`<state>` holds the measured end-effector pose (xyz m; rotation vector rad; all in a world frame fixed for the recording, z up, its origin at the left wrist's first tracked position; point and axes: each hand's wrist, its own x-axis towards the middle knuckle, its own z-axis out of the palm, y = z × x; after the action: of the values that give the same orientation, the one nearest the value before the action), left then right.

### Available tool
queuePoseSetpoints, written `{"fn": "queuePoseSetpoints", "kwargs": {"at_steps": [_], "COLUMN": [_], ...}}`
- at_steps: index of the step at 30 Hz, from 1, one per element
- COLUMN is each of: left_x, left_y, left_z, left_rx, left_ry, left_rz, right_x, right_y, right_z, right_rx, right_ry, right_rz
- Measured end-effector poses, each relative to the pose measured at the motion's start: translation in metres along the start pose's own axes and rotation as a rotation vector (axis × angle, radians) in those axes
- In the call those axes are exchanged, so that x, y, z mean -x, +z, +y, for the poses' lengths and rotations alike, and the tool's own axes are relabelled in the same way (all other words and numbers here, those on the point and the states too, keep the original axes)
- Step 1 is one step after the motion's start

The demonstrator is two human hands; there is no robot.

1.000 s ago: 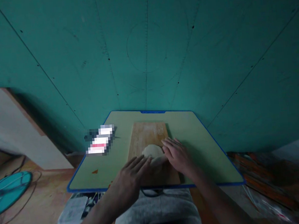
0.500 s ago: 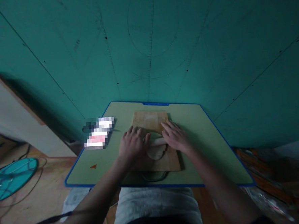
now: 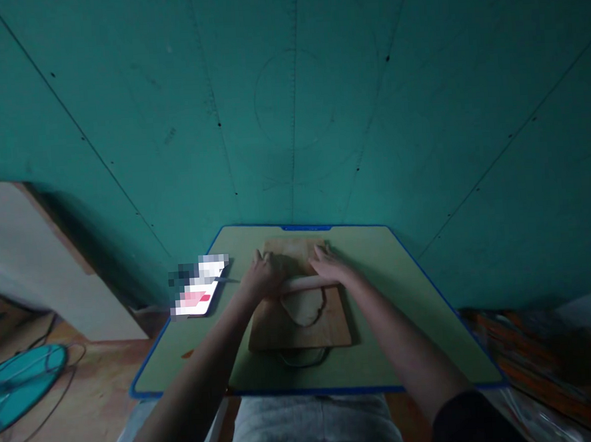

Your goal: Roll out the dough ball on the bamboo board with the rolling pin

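A wooden board (image 3: 332, 325) lies on the pale green table, with a flat, roughly round piece of dough (image 3: 303, 308) on it. Across the dough's far edge rests a pale rolling pin (image 3: 309, 283). My left hand (image 3: 265, 275) presses on the pin's left end, its fingers bent over it. At the pin's right end is my right hand (image 3: 328, 265), palm down, its fingers reaching forward and apart from one another. The palms hide both ends of the pin.
A lit phone or tablet (image 3: 199, 290), partly pixelated, lies at the table's left edge beside a thin blade-like object (image 3: 226, 280). A small orange piece (image 3: 187, 354) is near my left forearm. Behind the blue-edged table (image 3: 395, 295) stands a green wall (image 3: 294, 114).
Both hands and the rolling pin have moved forward over the dough, so more of its near part shows. The camera view has tilted up a little.
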<state>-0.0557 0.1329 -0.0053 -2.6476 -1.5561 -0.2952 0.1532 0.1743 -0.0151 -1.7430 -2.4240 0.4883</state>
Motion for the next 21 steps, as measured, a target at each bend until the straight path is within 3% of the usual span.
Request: {"fn": "queuePoseSetpoints", "kwargs": {"at_steps": [8,21], "left_x": [0.009,0.045], "left_y": [0.002,0.000], "left_z": [-0.001,0.029], "left_rx": [-0.036,-0.024], "left_ry": [0.192,0.174], "left_rz": [-0.124,-0.108], "right_x": [0.026,0.085], "right_y": [0.004,0.005], "right_z": [-0.006,-0.022], "right_rx": [-0.044,-0.077], "right_ry": [0.059,0.139], "right_rz": [0.017,0.043]}}
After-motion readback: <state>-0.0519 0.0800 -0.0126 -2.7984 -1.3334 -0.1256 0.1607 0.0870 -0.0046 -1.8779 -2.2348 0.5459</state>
